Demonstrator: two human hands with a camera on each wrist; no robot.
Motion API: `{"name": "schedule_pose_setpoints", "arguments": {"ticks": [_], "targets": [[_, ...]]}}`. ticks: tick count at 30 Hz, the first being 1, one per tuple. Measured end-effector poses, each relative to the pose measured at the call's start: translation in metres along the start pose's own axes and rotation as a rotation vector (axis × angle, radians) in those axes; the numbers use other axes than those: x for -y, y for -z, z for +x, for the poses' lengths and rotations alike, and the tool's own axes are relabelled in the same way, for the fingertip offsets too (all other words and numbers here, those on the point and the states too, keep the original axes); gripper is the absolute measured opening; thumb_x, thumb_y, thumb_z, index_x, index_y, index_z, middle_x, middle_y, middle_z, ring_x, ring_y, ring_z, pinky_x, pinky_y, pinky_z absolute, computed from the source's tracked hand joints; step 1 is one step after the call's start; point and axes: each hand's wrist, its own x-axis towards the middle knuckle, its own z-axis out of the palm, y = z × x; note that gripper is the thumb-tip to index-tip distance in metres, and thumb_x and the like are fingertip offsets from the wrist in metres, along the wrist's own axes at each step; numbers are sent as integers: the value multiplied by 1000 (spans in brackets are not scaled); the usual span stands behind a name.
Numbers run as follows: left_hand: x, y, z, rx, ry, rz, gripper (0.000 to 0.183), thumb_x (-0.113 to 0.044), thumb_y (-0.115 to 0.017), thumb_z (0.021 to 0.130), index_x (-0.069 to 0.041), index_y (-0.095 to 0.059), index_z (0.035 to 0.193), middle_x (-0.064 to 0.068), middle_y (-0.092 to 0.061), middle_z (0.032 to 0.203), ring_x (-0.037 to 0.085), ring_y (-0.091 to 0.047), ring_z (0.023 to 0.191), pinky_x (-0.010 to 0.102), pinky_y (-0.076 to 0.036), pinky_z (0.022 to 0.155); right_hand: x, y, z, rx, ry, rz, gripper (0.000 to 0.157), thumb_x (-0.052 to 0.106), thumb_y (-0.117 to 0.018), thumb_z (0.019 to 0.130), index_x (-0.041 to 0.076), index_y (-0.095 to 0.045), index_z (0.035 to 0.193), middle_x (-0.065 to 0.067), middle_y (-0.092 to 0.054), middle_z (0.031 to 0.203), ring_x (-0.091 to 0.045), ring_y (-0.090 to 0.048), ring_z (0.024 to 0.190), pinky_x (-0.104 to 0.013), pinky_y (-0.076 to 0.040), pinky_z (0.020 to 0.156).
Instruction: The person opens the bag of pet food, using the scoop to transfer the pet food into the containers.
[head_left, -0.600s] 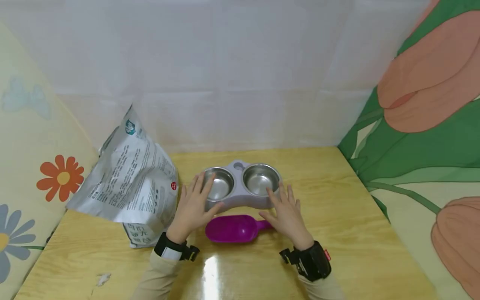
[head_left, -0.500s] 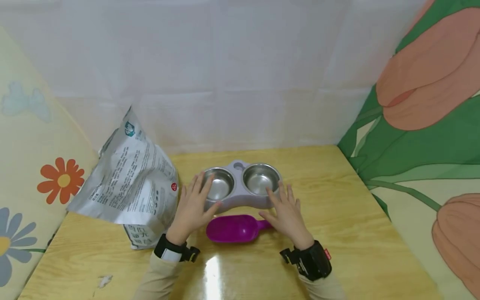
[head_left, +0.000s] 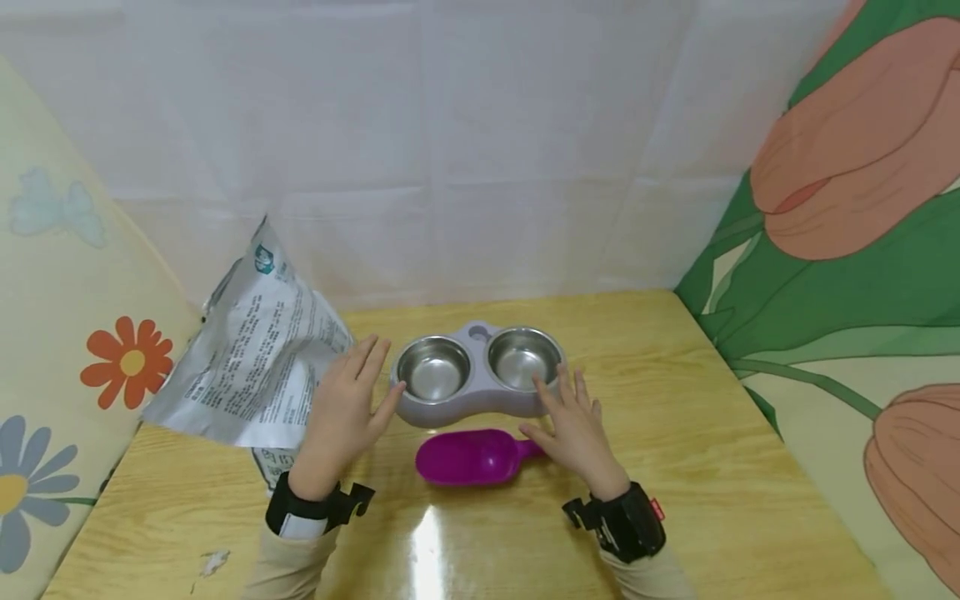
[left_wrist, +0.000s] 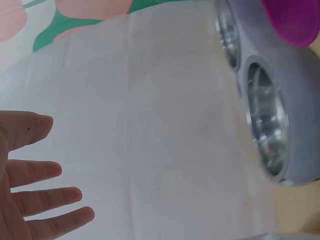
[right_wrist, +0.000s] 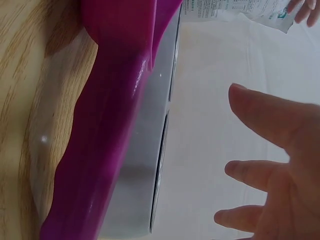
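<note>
My left hand (head_left: 345, 412) hovers between the silver bag (head_left: 251, 358) and the bowl stand, fingers extended and holding nothing. In the left wrist view its fingers (left_wrist: 47, 200) are spread apart. The right hand (head_left: 576, 433) is held above the handle of a magenta scoop (head_left: 468, 458), its fingers straight and nothing gripped. From the right wrist view the scoop's handle (right_wrist: 95, 135) lies apart from that hand. Behind the scoop stands a grey double pet bowl stand (head_left: 480, 392) with two metal bowls (head_left: 435, 371). Part of the bag is hidden by my left hand.
Everything rests on a yellow wood-grain table (head_left: 697, 500). A white sheet (head_left: 487, 150) hangs at the back, with a flowered cloth (head_left: 832, 325) on the right and another flowered panel (head_left: 60, 317) on the left. A small torn patch (head_left: 215, 562) marks the table's near left.
My left hand has moved left, away from the left bowl and towards the silver bag. The right hand stays over the scoop's handle.
</note>
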Motion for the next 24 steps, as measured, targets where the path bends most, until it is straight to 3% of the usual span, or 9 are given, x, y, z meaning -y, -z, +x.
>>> {"name": "schedule_pose_setpoints", "arguments": {"ticks": [7, 14, 24], "targets": [[-3, 33, 6, -86, 30, -3, 60, -45, -38, 93, 6, -52, 122, 26, -53, 119, 41, -52, 103, 50, -40, 86, 1, -2, -1, 2, 10, -1, 69, 34, -69, 79, 2, -42, 134, -32, -19, 141, -51, -9, 129, -73, -16, 87], [-5, 64, 10, -223, 46, -6, 58, -44, -43, 92, 7, -57, 115, 23, -56, 116, 39, -53, 103, 48, -40, 86, 1, -3, -1, 16, 11, -4, 69, 35, -68, 79, 3, -42, 134, -31, -19, 141, -50, -8, 130, -72, -16, 88], [-6, 95, 13, -341, 17, 8, 55, -40, -49, 90, 9, -57, 114, 23, -56, 117, 39, -53, 104, 27, -33, 98, 2, -4, -2, 29, 7, 5, 70, 35, -68, 80, 5, -40, 136, -31, -18, 142, -50, -8, 130, -73, -15, 88]]}}
